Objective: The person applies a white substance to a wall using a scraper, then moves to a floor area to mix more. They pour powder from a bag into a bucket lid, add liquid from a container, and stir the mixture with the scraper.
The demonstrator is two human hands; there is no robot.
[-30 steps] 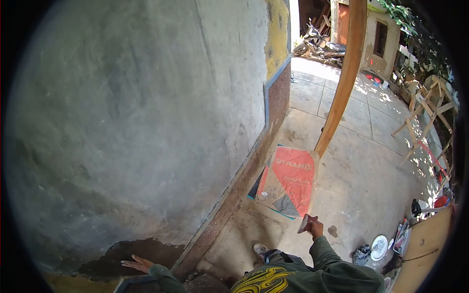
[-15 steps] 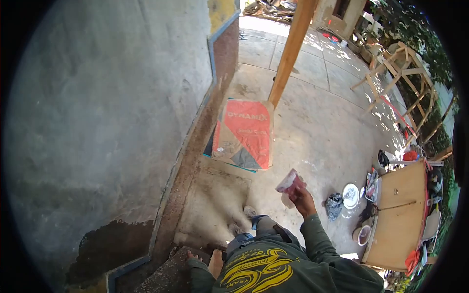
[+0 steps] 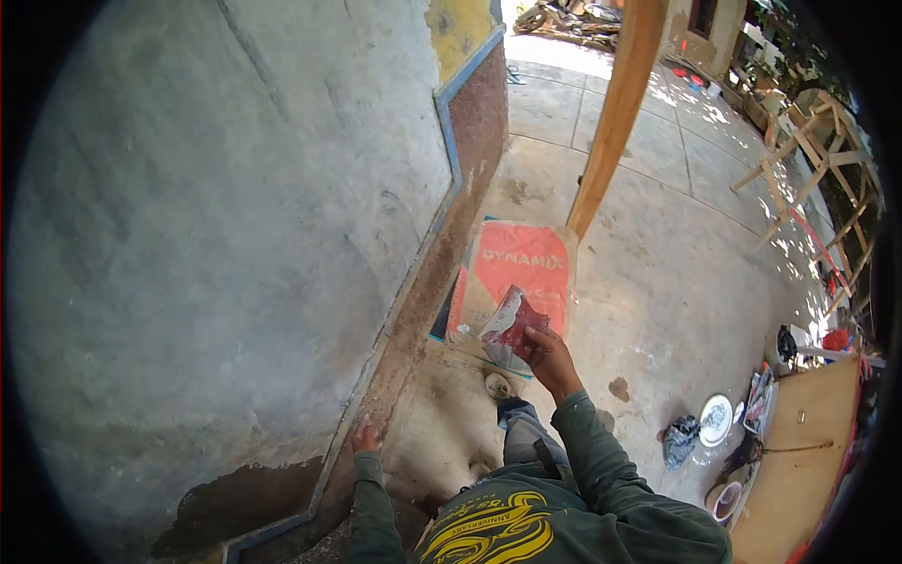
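The right hand (image 3: 548,355) is clenched around a flat tool (image 3: 512,322), likely a plastering float or trowel with a reddish, smeared face, held up in front of the body with the face tilted toward the wall. The left hand (image 3: 365,436) rests with fingers spread on the brown ledge (image 3: 442,254) at the foot of the wall, grasping nothing. The person looks to be between strokes of wall finishing: the tool is off the wall and I cannot tell whether it carries any mix. Bringing it to the plaster would call for turning its face flat against the grey wall (image 3: 235,216) while the left hand keeps the brace on the ledge.

Just beyond the tool, a red and grey cement sack (image 3: 512,268) lies flat on the floor against the foot of a wooden post (image 3: 611,122), near the ledge; it looks slack, and whether anything is left inside cannot be told. A dark wet patch (image 3: 240,498) sits low on the wall, near the left hand.

Toward the right edge of the floor, well apart from the hands, stand a white round lid or plate (image 3: 715,418), a small bucket (image 3: 725,500) whose contents are unclear, and a crumpled dark bag (image 3: 678,440), beside a wooden board (image 3: 808,451).
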